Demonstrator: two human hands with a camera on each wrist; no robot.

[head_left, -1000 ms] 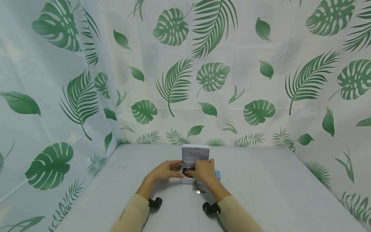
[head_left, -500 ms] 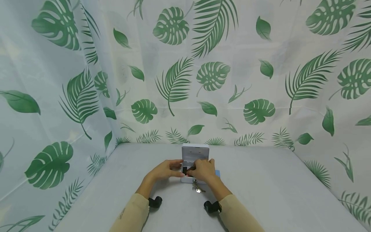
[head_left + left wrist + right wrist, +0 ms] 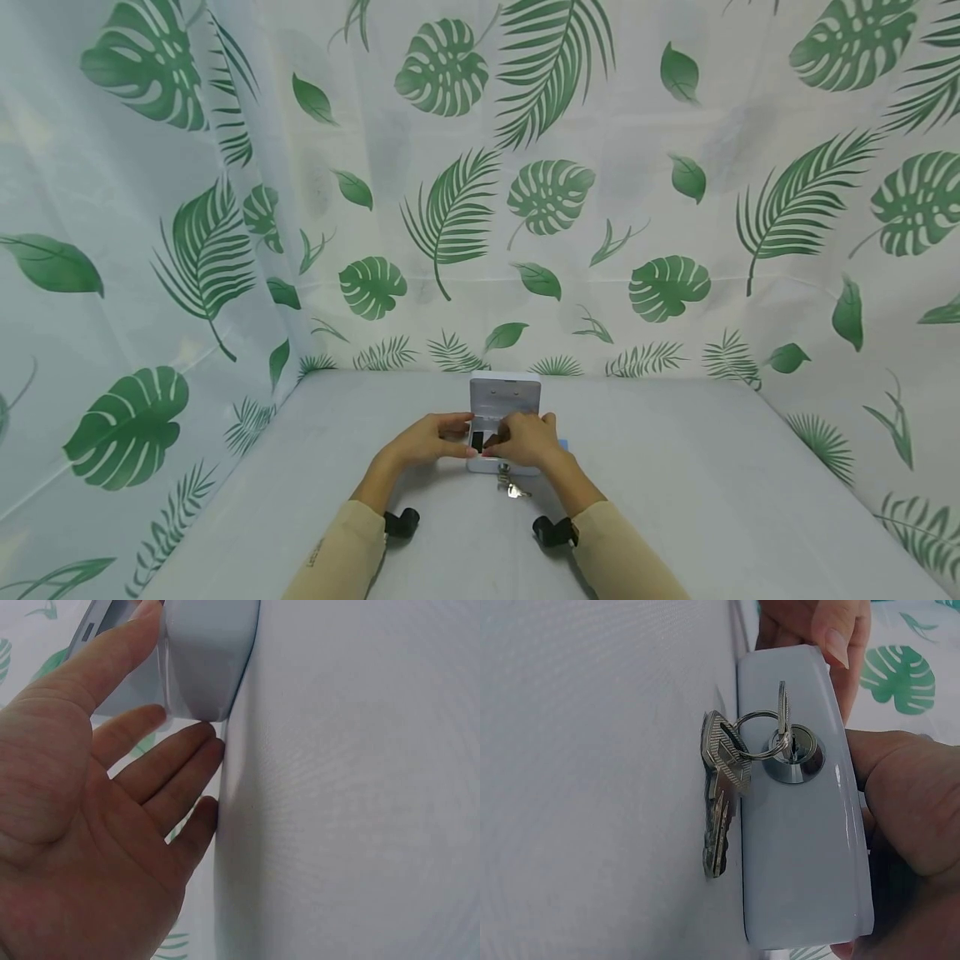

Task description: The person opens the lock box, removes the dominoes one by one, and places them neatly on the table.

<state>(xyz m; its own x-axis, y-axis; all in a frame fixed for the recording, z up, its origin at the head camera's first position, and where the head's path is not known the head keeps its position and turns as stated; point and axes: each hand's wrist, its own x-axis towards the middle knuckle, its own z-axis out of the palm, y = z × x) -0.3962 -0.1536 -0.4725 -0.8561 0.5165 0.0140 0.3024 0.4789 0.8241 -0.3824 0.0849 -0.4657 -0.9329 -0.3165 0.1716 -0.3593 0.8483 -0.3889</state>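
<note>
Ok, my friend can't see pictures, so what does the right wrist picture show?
A key sits in the lock on the front of a small white box, with more keys dangling from its ring. The right hand grips the box's side, and left hand fingers touch its far end.

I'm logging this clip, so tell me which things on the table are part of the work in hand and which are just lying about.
In hand:
small white metal lock box with its lid raised
silver key in the front lock, with spare keys on a ring
left hand, touching the box's side
right hand, reaching into the box

Lying about:
flat light blue thing beside the box, mostly hidden
leaf-print curtain
</note>
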